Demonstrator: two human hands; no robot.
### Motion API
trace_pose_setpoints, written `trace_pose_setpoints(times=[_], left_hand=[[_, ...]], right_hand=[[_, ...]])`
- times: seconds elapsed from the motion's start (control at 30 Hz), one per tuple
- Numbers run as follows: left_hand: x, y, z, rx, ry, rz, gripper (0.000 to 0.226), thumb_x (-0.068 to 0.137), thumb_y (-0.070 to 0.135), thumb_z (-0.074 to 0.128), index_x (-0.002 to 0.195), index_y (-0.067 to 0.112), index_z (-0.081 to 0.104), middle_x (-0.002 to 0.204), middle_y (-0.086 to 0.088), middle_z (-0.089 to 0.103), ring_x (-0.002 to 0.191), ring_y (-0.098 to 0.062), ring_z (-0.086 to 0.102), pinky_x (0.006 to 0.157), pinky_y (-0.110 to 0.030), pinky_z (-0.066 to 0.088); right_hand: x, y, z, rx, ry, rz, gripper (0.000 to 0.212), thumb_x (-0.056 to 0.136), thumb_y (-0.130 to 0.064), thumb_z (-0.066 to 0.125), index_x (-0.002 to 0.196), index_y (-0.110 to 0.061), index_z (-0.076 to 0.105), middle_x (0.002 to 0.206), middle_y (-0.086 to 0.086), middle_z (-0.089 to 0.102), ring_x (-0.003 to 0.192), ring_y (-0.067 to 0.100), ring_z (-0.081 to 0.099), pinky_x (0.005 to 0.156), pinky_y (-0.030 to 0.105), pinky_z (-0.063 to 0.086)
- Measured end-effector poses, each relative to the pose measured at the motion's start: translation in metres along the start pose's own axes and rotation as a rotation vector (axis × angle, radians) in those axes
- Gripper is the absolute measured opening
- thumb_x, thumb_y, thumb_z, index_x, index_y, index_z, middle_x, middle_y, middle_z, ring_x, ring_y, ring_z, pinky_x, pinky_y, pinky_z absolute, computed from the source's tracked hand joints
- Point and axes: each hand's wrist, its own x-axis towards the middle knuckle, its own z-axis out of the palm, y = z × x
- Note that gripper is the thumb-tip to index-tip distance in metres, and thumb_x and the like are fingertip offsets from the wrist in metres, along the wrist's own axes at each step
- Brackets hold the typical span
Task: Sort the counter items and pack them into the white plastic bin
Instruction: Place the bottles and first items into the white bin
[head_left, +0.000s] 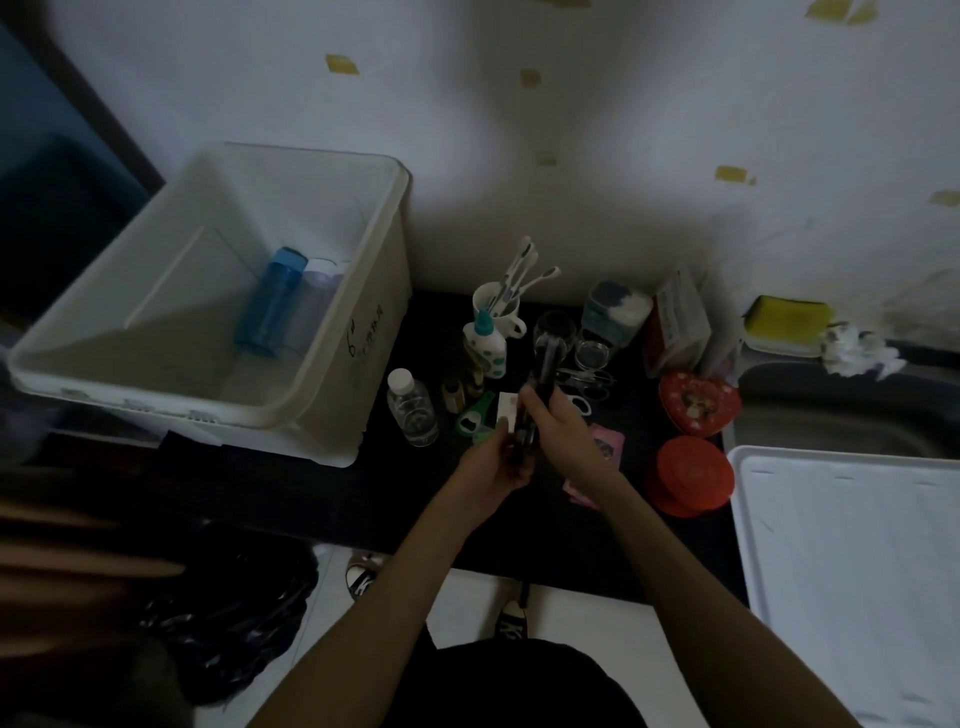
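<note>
Both hands meet over the middle of the dark table (311, 488), holding a bundle of slim dark sticks (537, 387), likely makeup brushes or pens; the dim light hides which. The bundle's long axis runs away from the person and slightly to the right, its far end reaching toward a clear glass (556, 330) and its near end buried in the hands. The sticks look black and glossy, packed side by side.

The right hand (558, 431) has its fingers wrapped around the middle of the bundle. The left hand (493, 465) cups the near end from below, fingers curled on it.

The white plastic bin (363, 384) stands at the left on the table, open, with handwriting on its near right wall. Inside it a blue bottle (267, 304) lies on its side, cap toward the wall, and a pale clear bottle (311, 301) lies just beside it, parallel.

Between bin and hands stand a small clear bottle with a white cap (411, 408), a white glue bottle with a blue tip (485, 348) and a white mug of toothbrushes (498, 306). A green bottle opener (475, 415) lies flat near the left hand. To the right sit a heart-shaped red tin (698, 402), a round red lid (693, 475), and a pink card (605, 447) partly under the right forearm. A white tray (852, 571) lies at the far right.
</note>
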Motion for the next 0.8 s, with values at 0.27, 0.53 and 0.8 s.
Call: trace_pose_setpoints(times=[0.27, 0.53, 0.8], left_hand=[[0.006, -0.022, -0.049, 0.517, 0.087, 0.045, 0.026, 0.102, 0.027, 0.047, 0.107, 0.005, 0.06, 0.086, -0.006, 0.067, 0.071, -0.015, 0.064, 0.066, -0.025, 0.055], [0.004, -0.077, -0.015, 1.252, 0.039, 0.128, 0.054, 0.07, 0.05, 0.08, 0.096, 0.013, 0.052, 0.096, -0.005, 0.063, 0.086, -0.018, 0.06, 0.066, -0.029, 0.046], [0.015, -0.1, -0.017, 1.458, 0.133, 0.148, 0.022, 0.089, 0.02, 0.064, 0.104, 0.005, 0.057, 0.105, -0.01, 0.061, 0.092, -0.023, 0.062, 0.073, -0.033, 0.05]], right_hand=[[0.015, 0.025, -0.033, 0.153, 0.106, 0.116, 0.031, 0.104, -0.03, 0.044, 0.105, -0.001, 0.057, 0.082, 0.001, 0.065, 0.079, 0.014, 0.064, 0.073, 0.032, 0.054], [0.003, 0.052, -0.032, 0.414, 0.134, 0.208, 0.008, 0.104, -0.018, 0.045, 0.097, -0.013, 0.047, 0.065, -0.004, 0.05, 0.06, 0.013, 0.047, 0.057, 0.028, 0.041], [-0.008, 0.057, -0.046, 0.374, 0.147, 0.218, 0.015, 0.105, -0.019, 0.042, 0.09, -0.016, 0.046, 0.07, -0.002, 0.047, 0.061, 0.012, 0.046, 0.058, 0.026, 0.042]])
